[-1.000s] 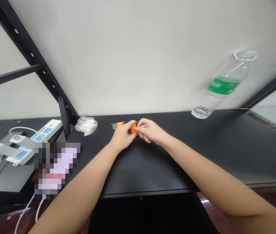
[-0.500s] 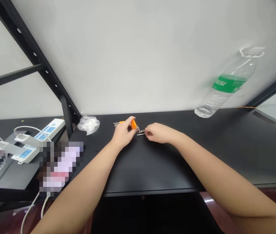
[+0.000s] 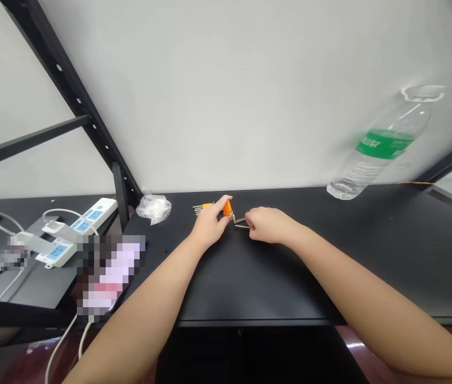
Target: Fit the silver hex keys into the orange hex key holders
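Note:
Near the back of the black table, my left hand is closed around an orange hex key holder, thumb and fingers gripping its sides. Several thin metal hex keys stick out to the left of that hand. My right hand, curled into a fist, pinches long metal hex keys that reach from its fingers toward the holder's right end. How these keys join the holder is too small to make out, and the right fingertips are hidden.
A crumpled clear plastic bag lies at the back left. Further left are a white power strip with plugs and cables, and a blurred phone. A green-labelled water bottle leans on the wall at right. A black metal rack post rises at left.
The whole view has shifted, so everything sits slightly further right and lower. My right fingers have curled tighter over the hex keys, which now spread at a wider angle. My left hand keeps its hold.

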{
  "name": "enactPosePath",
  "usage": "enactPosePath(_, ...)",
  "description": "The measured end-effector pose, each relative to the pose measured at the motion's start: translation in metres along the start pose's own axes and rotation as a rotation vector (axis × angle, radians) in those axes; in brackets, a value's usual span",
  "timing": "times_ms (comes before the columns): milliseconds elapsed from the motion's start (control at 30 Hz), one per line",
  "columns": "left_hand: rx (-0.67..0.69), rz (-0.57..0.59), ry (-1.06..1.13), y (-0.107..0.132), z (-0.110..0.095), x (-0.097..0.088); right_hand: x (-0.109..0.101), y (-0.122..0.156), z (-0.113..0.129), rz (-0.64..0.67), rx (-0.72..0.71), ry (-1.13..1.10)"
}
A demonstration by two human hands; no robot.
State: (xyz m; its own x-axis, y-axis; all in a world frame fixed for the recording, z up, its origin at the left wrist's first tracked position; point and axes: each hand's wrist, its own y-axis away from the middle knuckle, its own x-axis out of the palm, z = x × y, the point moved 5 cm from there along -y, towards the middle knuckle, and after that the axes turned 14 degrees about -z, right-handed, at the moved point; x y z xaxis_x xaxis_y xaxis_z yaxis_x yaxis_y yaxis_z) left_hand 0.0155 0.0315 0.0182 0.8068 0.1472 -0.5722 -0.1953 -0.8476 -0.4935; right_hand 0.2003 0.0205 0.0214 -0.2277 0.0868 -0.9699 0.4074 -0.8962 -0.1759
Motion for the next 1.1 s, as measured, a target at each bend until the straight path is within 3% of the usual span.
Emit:
enactPosePath(200, 0.016, -0.060, -0.097, -0.001, 0.003, -0.003, -0.021, -0.002, -0.014, -0.154, 0.141, -0.490)
enactPosePath(333, 0.031, -0.044, -0.098, 0.000, 0.000, -0.002, -0.018, -0.001, -0.012, -0.120, 0.210, -0.733)
enactPosePath(533, 0.045, -0.032, -0.055, -0.001, 0.001, -0.002, -0.015, -0.001, -0.010, -0.130, 0.239, -0.836)
enactPosePath(667, 0.058, -0.036, -0.026, 0.000, 0.001, -0.002, -0.011, -0.003, -0.016, -0.138, 0.337, -1.000)
enactPosePath(900, 0.131, -0.005, -0.025, 0.003, -0.008, 0.005, 0.017, -0.011, 0.000, -0.163, 0.538, -1.365)
enactPosePath(1100, 0.108, -0.064, -0.120, 0.000, -0.005, -0.001, 0.020, -0.011, 0.011, -0.236, 0.504, -1.353)
